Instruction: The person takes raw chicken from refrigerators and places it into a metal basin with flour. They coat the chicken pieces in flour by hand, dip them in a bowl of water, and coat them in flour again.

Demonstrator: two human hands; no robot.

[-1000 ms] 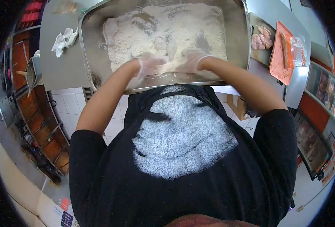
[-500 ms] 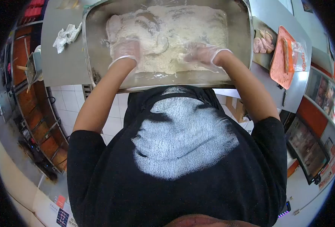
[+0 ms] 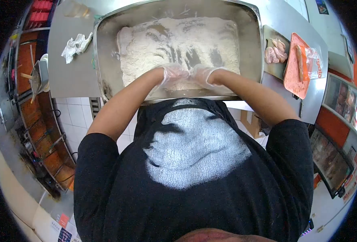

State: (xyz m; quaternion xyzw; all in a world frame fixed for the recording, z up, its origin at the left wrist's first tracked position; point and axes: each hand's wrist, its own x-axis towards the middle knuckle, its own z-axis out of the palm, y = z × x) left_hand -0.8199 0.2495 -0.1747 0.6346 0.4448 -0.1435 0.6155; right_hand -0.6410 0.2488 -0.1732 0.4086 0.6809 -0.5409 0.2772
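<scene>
Both of my hands wear loose clear plastic gloves and are close together at the near side of a large metal tray (image 3: 249,44). Pale flour (image 3: 146,56) lies spread across the tray's bottom, with streaks of bare metal showing through. My left hand (image 3: 174,72) rests low in the flour, left of the middle. Right beside it is my right hand (image 3: 204,75), turned in toward it. The fingers of both hands are blurred and partly hidden by flour and gloves, so I cannot make out whether they hold anything.
Raw chicken pieces (image 3: 276,51) lie on a board (image 3: 270,33) right of the tray. Beyond them, an orange-pink tray (image 3: 293,82) carries a printed plastic bag (image 3: 313,64). A crumpled white cloth (image 3: 77,47) lies on the metal table (image 3: 71,80) to the left.
My hands have moved inward from opposite sides of the flour and now meet near the front middle. Fresh streaks run through the flour behind them. The view has shifted slightly.
</scene>
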